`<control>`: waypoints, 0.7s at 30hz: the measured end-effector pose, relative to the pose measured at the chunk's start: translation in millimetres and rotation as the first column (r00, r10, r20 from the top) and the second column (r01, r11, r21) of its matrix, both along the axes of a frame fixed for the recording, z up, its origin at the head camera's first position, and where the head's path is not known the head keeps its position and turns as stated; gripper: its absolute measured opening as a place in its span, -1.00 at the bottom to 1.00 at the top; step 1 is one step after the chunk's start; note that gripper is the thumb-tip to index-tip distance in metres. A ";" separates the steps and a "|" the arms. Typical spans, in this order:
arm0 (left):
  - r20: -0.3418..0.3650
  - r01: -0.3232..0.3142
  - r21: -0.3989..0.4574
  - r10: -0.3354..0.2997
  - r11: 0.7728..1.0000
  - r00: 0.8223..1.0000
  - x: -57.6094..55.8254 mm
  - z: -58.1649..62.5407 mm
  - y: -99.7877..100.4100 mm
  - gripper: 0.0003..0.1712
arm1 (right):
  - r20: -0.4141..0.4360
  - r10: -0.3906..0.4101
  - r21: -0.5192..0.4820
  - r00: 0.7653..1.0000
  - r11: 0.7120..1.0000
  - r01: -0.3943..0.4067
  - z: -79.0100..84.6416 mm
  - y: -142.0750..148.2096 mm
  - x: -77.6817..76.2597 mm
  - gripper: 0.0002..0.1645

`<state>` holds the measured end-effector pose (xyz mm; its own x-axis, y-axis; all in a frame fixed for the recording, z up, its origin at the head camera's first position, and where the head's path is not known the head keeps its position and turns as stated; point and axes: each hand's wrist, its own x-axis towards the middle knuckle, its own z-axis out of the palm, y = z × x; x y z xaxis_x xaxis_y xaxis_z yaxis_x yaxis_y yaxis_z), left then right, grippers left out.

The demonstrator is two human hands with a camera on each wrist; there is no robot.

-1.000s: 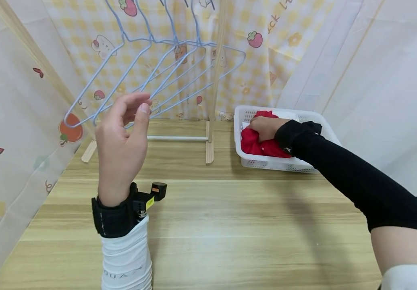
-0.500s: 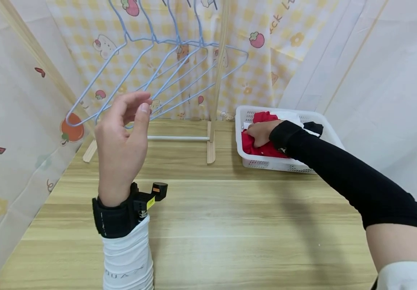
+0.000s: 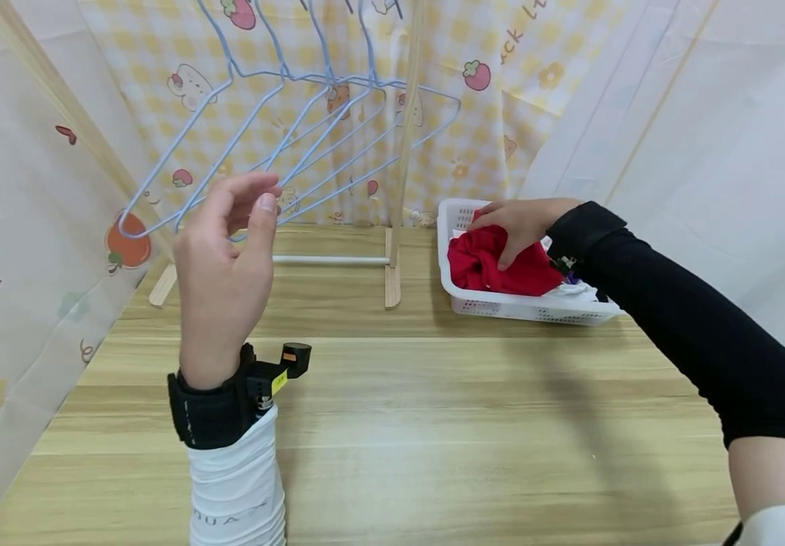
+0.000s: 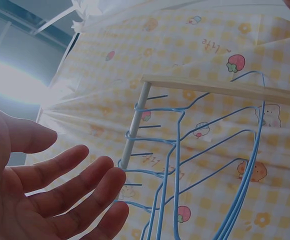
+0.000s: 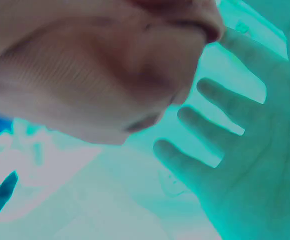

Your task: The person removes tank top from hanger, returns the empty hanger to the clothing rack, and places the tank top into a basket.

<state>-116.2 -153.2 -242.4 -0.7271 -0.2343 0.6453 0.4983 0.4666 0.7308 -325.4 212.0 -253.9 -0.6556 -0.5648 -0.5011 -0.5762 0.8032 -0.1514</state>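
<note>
In the head view my right hand [image 3: 518, 221] is over the white basket [image 3: 501, 305], fingers and thumb spread across a crumpled red cloth garment [image 3: 491, 262]. The right wrist view, oddly tinted, has the spread fingers [image 5: 210, 132] reaching toward the bunched cloth [image 5: 110, 80], which covers one fingertip. My left hand [image 3: 224, 265] is raised at the left, holding nothing, fingers loosely bent. Close to it hang several blue wire hangers [image 3: 296, 140]; in the left wrist view its fingers [image 4: 70, 190] stand beside the hangers' hooks [image 4: 155, 108].
A wooden rack [image 3: 402, 174] with a white lower bar [image 3: 331, 260] carries the hangers. White and dark cloth lies elsewhere in the basket. A patterned curtain [image 3: 460, 136] forms the back, above a wood-grain table [image 3: 392, 425].
My right hand has lifted and its fingers have spread. The red garment now looks more raised and spread toward the basket's front right. The left hand stays almost still.
</note>
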 end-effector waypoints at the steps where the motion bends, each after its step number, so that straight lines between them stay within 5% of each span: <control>1: 0.000 -0.001 0.001 0.001 1.000 1.000 0.2 0.0 0.0 -0.63 | 0.016 -0.022 0.013 1.000 1.000 0.022 -0.8 3.5 -0.3 0.14; 7: 0.001 0.007 0.002 -0.007 1.000 1.000 0.2 -0.7 0.1 -0.63 | 0.089 -0.137 0.061 0.987 0.989 0.132 -18.8 23.1 -2.1 0.34; 14: 0.000 0.011 0.002 -0.011 1.000 1.000 -1.2 -0.7 0.0 -0.63 | 0.057 -0.192 0.020 0.980 0.981 0.191 -36.4 31.8 -0.7 0.35; 18: 0.007 0.012 -0.002 -0.012 1.000 1.000 -1.7 -1.6 0.0 -0.63 | 0.048 -0.151 -0.008 0.987 0.988 0.151 -28.7 31.2 0.5 0.33; 21: 0.009 0.021 -0.005 -0.021 1.000 1.000 -1.7 -1.8 0.7 -0.64 | 0.003 -0.118 -0.047 0.993 0.992 0.118 -7.9 30.8 3.2 0.29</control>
<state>-117.9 -152.4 -244.2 -0.7376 -0.2160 0.6397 0.5012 0.4597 0.7332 -322.2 242.8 -261.8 -0.7186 -0.5067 -0.4762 -0.4781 0.8573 -0.1907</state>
